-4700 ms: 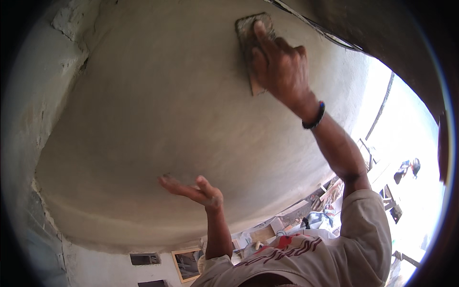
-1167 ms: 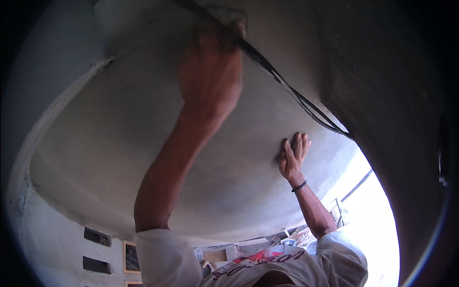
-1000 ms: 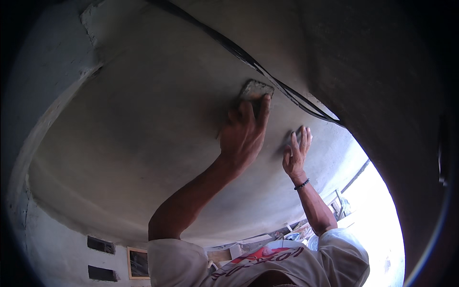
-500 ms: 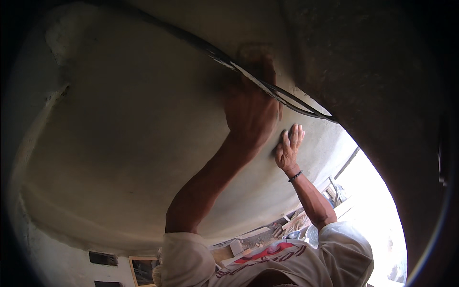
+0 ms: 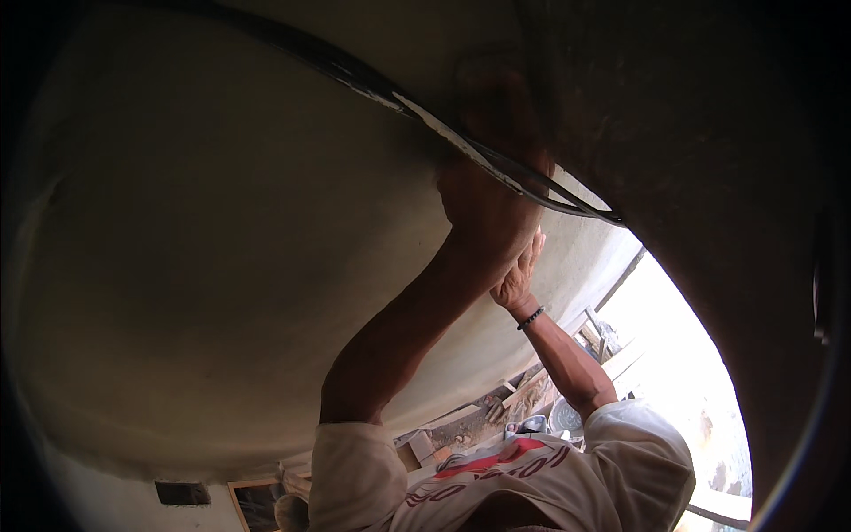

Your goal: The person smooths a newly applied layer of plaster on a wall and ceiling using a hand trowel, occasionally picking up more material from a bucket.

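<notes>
A broad, curved plastered wall [image 5: 230,284], grey-beige and smooth, fills the view. My left hand [image 5: 505,120] reaches high against it, up behind a bundle of dark cables [image 5: 434,124] that crosses in front. Deep shade and blur hide its fingers; they look closed round something with a faint blocky outline, whose kind I cannot make out. Lower down, my right hand [image 5: 517,285] rests on the wall with its visible fingers stretched out. A dark beaded bracelet [image 5: 530,318] circles that wrist. My left forearm covers part of the right hand.
A dark overhanging surface [image 5: 674,133] bounds the right side, beside a bright opening [image 5: 683,355]. Below lie wood pieces, rubble and a round basin [image 5: 565,415]. A small dark wall opening [image 5: 183,493] and a wooden frame [image 5: 253,501] show at lower left.
My left hand and forearm have shifted right and slightly up. The right hand now appears a little further left and lower, partly behind the left forearm. The view has become darker.
</notes>
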`<act>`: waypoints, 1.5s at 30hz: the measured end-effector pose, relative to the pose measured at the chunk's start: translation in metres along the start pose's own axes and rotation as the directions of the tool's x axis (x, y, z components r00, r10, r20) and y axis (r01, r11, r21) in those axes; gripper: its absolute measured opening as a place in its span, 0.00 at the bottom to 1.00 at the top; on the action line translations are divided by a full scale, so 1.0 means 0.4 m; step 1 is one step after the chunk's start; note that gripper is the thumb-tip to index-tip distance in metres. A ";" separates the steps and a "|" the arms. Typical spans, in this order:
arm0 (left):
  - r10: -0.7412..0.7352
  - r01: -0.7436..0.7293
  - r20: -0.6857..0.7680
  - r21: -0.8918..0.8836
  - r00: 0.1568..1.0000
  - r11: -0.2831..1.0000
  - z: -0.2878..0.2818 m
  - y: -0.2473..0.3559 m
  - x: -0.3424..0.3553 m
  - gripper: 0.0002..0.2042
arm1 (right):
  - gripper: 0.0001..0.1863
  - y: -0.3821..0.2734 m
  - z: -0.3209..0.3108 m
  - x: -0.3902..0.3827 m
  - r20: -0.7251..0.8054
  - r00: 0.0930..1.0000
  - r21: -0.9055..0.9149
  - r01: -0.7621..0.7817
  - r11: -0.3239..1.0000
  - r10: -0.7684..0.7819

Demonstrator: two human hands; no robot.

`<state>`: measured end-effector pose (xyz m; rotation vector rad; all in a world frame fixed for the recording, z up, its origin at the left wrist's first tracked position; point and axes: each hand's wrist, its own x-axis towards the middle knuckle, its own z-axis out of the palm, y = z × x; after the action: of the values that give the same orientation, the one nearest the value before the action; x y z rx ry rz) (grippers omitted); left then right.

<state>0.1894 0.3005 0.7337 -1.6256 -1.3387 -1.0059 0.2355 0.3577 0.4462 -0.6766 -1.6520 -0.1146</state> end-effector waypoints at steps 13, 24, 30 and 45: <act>0.128 -0.253 0.374 0.309 0.919 0.917 0.006 -0.009 -0.202 0.25 | 0.25 0.064 -0.014 -0.048 0.159 0.984 -0.056 -0.070 0.996 0.078; -0.071 -0.036 0.232 0.430 0.970 0.902 -0.411 -0.388 -0.333 0.29 | 0.38 0.102 0.026 -0.137 0.123 0.988 0.014 -0.094 0.996 0.091; -0.191 0.062 0.284 0.408 0.940 0.911 -0.319 -0.237 -0.189 0.27 | 0.36 0.098 0.031 -0.138 -0.002 0.985 0.073 -0.174 0.982 0.175; -0.199 0.019 0.321 0.486 0.926 0.874 -0.214 -0.196 -0.282 0.38 | 0.33 0.076 0.036 -0.110 -0.004 0.977 0.094 -0.210 0.973 0.212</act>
<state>0.0893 0.1910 0.6685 -1.3971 -1.7809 -0.3833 0.2394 0.3731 0.3932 -0.7737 -1.5515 0.1099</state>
